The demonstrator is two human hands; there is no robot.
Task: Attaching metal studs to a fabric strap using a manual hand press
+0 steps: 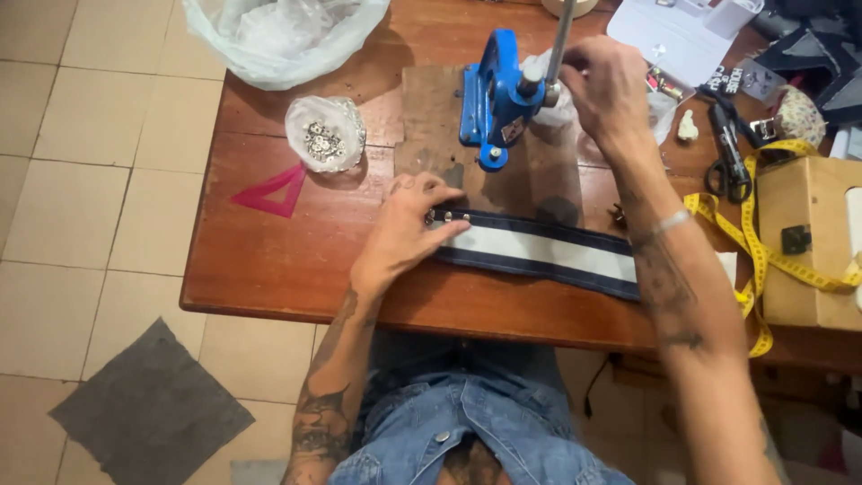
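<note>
Where the wooden table (269, 260) meets the seated person, a navy and white striped band (539, 251) lies flat along its near edge, its left end carrying small metal snaps. The blue hand press (492, 94) stands on a board just behind the band. The right hand (611, 85) is closed around the press's lever (558, 45). The left hand (409, 224) presses the band's left end, fingers lying flat. A small bag of metal snaps (325, 135) sits left of the press.
</note>
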